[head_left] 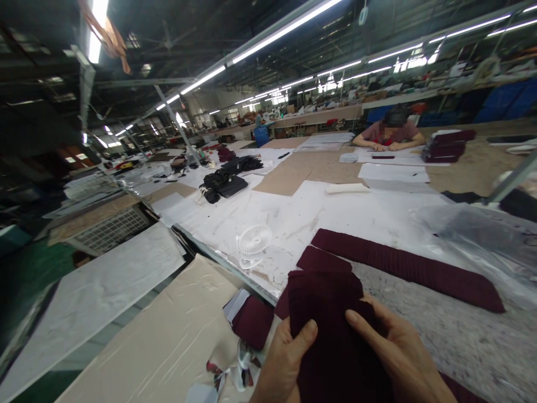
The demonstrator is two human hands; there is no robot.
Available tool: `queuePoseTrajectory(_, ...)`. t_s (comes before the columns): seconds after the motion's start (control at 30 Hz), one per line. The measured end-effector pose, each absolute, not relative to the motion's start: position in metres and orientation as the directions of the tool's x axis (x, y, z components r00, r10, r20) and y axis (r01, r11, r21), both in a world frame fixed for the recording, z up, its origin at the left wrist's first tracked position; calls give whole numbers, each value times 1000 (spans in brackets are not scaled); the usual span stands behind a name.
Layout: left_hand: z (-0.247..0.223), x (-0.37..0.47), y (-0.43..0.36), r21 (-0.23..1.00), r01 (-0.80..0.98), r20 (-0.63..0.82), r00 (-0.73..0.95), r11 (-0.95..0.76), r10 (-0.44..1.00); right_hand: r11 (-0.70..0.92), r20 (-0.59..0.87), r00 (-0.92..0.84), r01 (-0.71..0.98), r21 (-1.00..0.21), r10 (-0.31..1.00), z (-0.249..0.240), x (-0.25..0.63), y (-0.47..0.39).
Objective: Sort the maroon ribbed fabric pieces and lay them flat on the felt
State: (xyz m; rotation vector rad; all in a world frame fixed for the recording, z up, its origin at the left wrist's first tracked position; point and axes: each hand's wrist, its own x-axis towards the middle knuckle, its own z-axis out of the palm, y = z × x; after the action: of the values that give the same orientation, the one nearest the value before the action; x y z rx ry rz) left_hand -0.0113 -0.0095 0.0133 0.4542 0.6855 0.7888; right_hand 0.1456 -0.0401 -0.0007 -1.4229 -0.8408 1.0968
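A stack of dark maroon fabric pieces (331,330) is held at the bottom centre of the frame, low over the near edge of the counter (461,336). The left hand (281,364) is closed on the stack from the left side, with the thumb pressed flat on the top piece. The right hand (398,352) is laid on the stack from the right, its fingers stretched forward and pinching the edge of the upper layers. Both hands are therefore closed on the fabric, not spread.

More maroon pieces are seen around: a long pleated strip (403,268) lying across the counter to the right of centre, a smaller flat piece (323,260) just above the stack, and a folded bundle (251,322) to the left, near the counter's edge. A small white fan (254,240) stands at the middle of the frame. In the upper right a co-worker (388,134) is bent over paper sheets, well apart from the hands.

The step in hand is judged to be the sorting or counting of cut pieces. For the next move, the top layer would need to be separated by the thumb without the lower layers being dragged along.
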Motion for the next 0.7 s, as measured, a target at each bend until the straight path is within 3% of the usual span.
queuePoseTrajectory(0.2, 12, -18, -6, 634, -468, -373, 512, 615, 774, -101, -134, 318, -119, -988, 939, 1, 154, -39)
queuePoseTrajectory(0.33, 15, -22, -3, 661, -456, -369, 494, 596, 787, -177, -220, 213, -202, -963, 952, 6, 150, -39)
queuePoseTrajectory(0.5, 17, -23, -2, 658, -458, -370, 494, 597, 787, -105, -175, 312, -227, -968, 934, 8, 148, -38)
queuePoseTrajectory(0.63, 17, -23, -1, 663, -459, -363, 494, 591, 790, -151, -186, 112, -267, -952, 976, 7, 149, -38)
queuePoseTrajectory(0.7, 17, -21, -1, 659, -471, -371, 474, 586, 798, -120, -155, 141, -233, -965, 978, 6, 144, -38)
